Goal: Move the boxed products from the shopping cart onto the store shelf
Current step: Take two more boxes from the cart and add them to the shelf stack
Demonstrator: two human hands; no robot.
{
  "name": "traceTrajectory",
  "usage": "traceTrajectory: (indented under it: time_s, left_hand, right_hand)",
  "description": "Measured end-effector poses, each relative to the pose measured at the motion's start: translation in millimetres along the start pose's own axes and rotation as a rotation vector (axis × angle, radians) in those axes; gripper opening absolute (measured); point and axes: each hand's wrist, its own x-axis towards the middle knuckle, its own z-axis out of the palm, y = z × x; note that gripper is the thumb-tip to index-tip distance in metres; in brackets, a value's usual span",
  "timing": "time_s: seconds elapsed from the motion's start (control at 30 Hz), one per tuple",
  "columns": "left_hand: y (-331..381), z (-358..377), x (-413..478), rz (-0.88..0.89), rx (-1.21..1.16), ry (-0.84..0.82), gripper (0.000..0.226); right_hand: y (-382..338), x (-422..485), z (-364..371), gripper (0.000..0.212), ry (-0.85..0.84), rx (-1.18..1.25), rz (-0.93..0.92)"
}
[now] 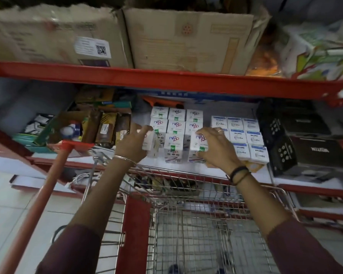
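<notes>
Several small white boxes with purple lettering [175, 125] stand in rows on the middle store shelf [99, 158]. My left hand [132, 143] grips one white box [150, 143] at the left end of the front row. My right hand [216, 147] holds another white box [198, 145] at the right end of that row, resting on the shelf. A third box [173, 147] stands between them. Under my arms is the wire shopping cart [186, 230]; its basket looks bare where I can see it.
White boxes with blue print [240, 133] sit right of my right hand. Black boxes [305, 139] fill the shelf's right side, brown packets and a carton [99, 125] its left. Large cardboard cartons [186, 38] stand on the red upper shelf [166, 78]. A red pole [48, 184] leans at left.
</notes>
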Motion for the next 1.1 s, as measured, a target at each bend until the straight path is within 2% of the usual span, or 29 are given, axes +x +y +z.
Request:
traceTrajectory:
  time_s: [0.13,0.27,0.43,0.53,0.6,0.7,0.77,0.8,0.9,0.93,1.0,1.07,1.1]
  left_hand:
    - [-4.1,29.1,14.0,-0.02,0.057,-0.02,0.07]
    - [-5.3,49.9,21.0,-0.04,0.016,-0.054,0.069]
    - [-2.6,62.1,28.3,-0.047,-0.036,0.014,0.066]
    - [-1.0,65.2,24.1,-0.069,-0.128,0.059,0.072]
    - [-3.2,70.4,18.0,-0.096,-0.27,0.102,0.077]
    - [0.9,72.0,5.5,-0.277,-0.638,0.163,0.079]
    - [7.4,69.1,4.5,-0.521,-0.959,0.163,0.076]
    - [7.6,69.4,7.6,-0.643,-1.112,0.135,0.075]
    - [5.8,71.0,20.1,-0.824,-1.238,-0.06,0.061]
    - [3.9,72.6,24.9,-0.875,-1.333,-0.071,0.054]
    - [2.6,75.0,29.2,-0.896,-1.478,-0.111,0.049]
    - [1.8,80.7,31.7,-0.873,-1.433,-0.109,0.039]
    - [4.7,79.1,30.9,-0.859,-1.406,-0.093,0.031]
  right_hand:
    - [6.7,13.6,31.4,0.065,-0.013,-0.001,0.037]
    - [11.9,16.6,53.2,0.064,-0.033,0.028,0.047]
    - [15.6,19.1,62.8,0.055,-0.005,0.078,0.033]
    - [20.1,15.5,68.8,0.052,0.028,0.104,0.021]
    - [18.6,6.7,73.2,0.049,0.102,0.168,0.032]
    - [0.4,-20.5,77.5,0.044,0.295,0.382,0.135]
    - [-16.6,-40.8,81.8,0.041,0.406,0.598,0.272]
    - [-22.3,-47.3,85.3,0.041,0.411,0.728,0.378]
    - [-27.8,-41.4,92.6,0.052,0.229,1.132,0.771]
    - [-23.1,-33.4,96.9,0.059,0.167,1.274,0.863]
    - [-11.8,-13.9,104.8,0.074,0.103,1.532,0.953]
    - [-2.5,1.3,113.6,0.094,0.084,1.625,0.985]
    - [0.3,7.2,116.8,0.095,0.074,1.643,0.985]
